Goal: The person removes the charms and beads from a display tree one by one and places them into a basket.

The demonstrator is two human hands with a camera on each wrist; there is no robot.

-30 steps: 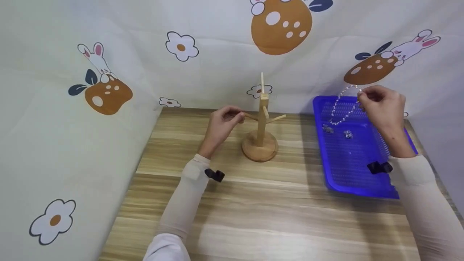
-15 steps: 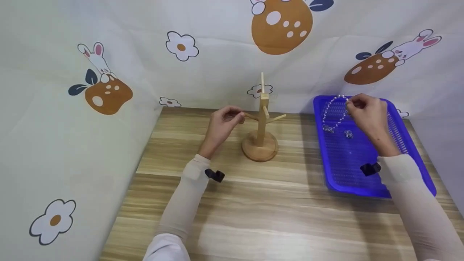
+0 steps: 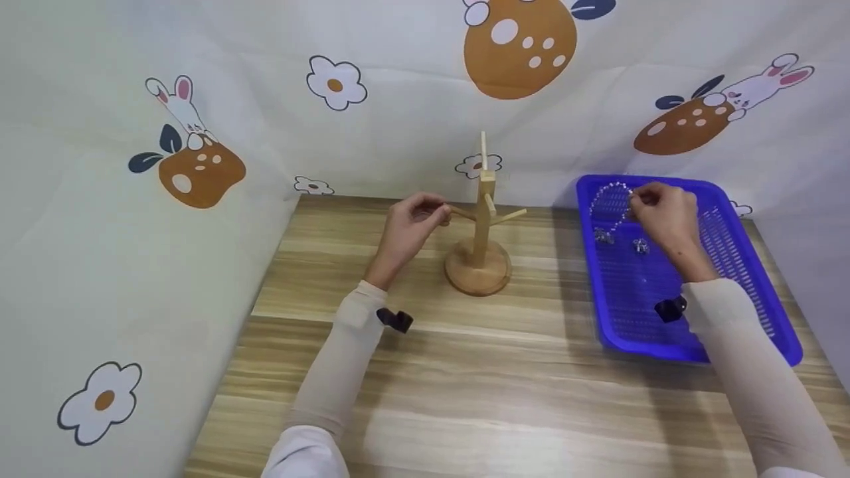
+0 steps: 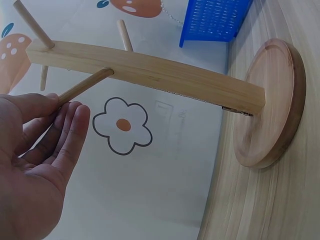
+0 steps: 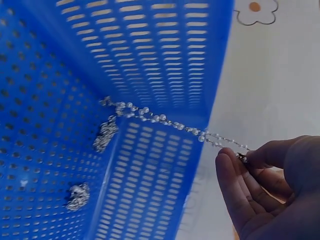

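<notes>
My right hand [image 3: 666, 216] pinches a beaded bracelet [image 5: 162, 119] between thumb and fingertips. Its loop of small white beads hangs down over the back left corner of the blue basket [image 3: 601, 318]. Below it inside the basket lie two small silvery bundles of jewelry [image 5: 105, 135], one near the loop's lower end and one nearer the middle. At the wooden stand [image 4: 150, 70], my left hand [image 3: 412, 229] pinches the end of a side peg [image 4: 85, 86] between thumb and fingers. The stand is upright on its round base [image 3: 478, 269], and its pegs carry nothing.
A wood-grain table [image 3: 465, 385] bears the stand and, to its right, the basket. Pale cloth walls [image 3: 398, 133] printed with rabbits and flowers rise behind and at both sides. Dark wrist cameras [image 3: 396, 321] sit on both sleeves.
My right hand has moved left and lower over the basket, bringing the bracelet down toward the back left corner. The left hand stays on the peg.
</notes>
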